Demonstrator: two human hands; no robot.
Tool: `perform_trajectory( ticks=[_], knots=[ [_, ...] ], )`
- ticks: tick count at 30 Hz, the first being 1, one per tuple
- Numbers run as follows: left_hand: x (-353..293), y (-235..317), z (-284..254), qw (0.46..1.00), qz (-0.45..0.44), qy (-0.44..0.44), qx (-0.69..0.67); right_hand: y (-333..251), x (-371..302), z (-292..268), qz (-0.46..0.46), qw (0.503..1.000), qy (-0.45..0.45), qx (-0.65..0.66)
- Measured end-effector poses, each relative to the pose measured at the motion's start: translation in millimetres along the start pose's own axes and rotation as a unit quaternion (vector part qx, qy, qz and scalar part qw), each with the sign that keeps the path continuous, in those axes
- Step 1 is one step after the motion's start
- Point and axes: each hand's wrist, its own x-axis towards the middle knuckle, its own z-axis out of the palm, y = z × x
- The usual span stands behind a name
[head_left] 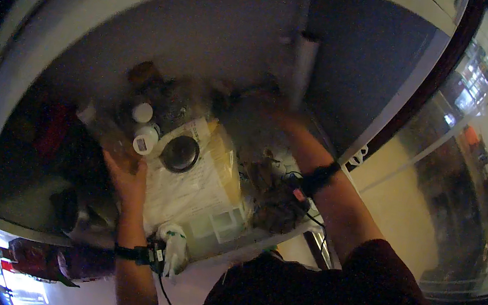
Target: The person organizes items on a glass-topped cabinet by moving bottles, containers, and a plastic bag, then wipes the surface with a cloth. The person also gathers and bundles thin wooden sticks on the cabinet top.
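Reaching into a dim cabinet [210, 22], two bare hands are spread over a cluttered base. The left hand [125, 176] is near a white bottle [147, 139], thumb and fingers parted; whether they grip anything in the gloom, I cannot tell. The right hand [285, 120] is blurred toward the back, so its fingers cannot be read. The bottle is left of centre, beside a dark disc [180, 153], with a white lid [142, 112] just beyond. It looks like plastic, so probably light, stiff, a little slick and not easily broken; its sides seem the best hold. Papers [182, 192] cover the middle of the surface, with a clear tray [217, 225] nearer the front edge and a brown heap [274, 201] to its right. A pale tube [305, 66] leans in the back corner. Outside, at right, is a yellowish floor [394, 182]; bright light shows at lower left.
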Motion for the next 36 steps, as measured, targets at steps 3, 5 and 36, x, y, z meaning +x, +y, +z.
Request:
perform_trajectory(
  ticks=[3,5,36],
  knots=[
    [-0.4,10.1,-6.0,0.996,0.003,0.006,0.093,-40.2,19.2,36.3,-0.032,0.999,-0.030,0.008],
    [-2.4,16.2,-3.8,0.997,-0.001,0.014,0.076,-50.4,25.6,51.8,-0.033,0.999,-0.040,0.008],
    [2.9,21.2,-3.2,0.999,0.018,-0.027,-0.039,-49.0,-209.0,-116.5,-0.130,0.977,-0.167,0.019]
  ],
)
